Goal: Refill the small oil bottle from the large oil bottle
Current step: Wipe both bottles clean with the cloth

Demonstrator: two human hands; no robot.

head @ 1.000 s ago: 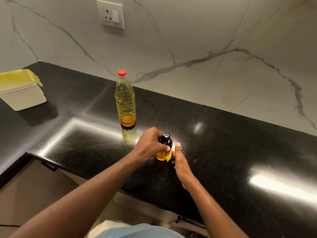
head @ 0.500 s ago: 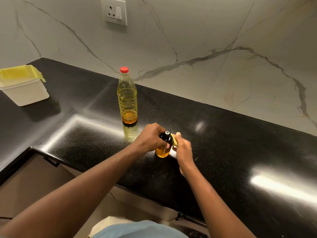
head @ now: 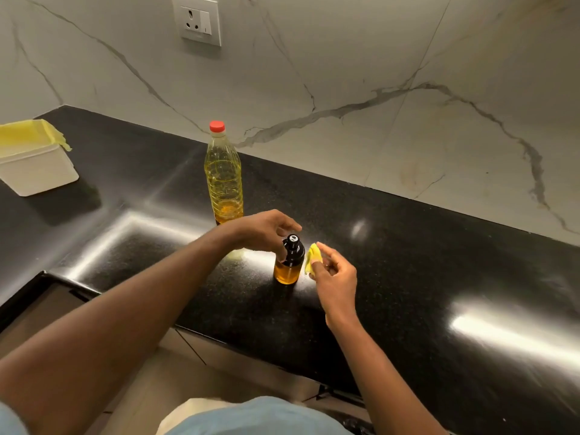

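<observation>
We are standing at a black speckled stone counter that runs along a white marble-look wall with grey veins and a white wall socket.

The small amber glass oil bottle stands upright on the counter near its front edge. Its black top is on, and oil shows in its lower body. Behind it and to its left, well apart, stands the large clear plastic oil bottle, upright with its red cap screwed on. Far to the left of the small amber glass oil bottle sits a white plastic tub with a yellow liner.

Our left hand arches over the small amber glass oil bottle from its left. The fingers are loose and clear of the black top. We cannot tell whether the thumb touches the bottle's shoulder. Our right hand is just to the bottle's right and pinches a crumpled yellow cloth between thumb and fingertips, close to the glass but seemingly not on it.

With both bottles capped, we judge this to be either the preparation before pouring or the wipe-down after it, and we cannot say which. If the refill is ahead, the next move calls for a firm grip on the small amber glass oil bottle while its top is twisted off. The large clear plastic oil bottle would then need uncapping.
</observation>
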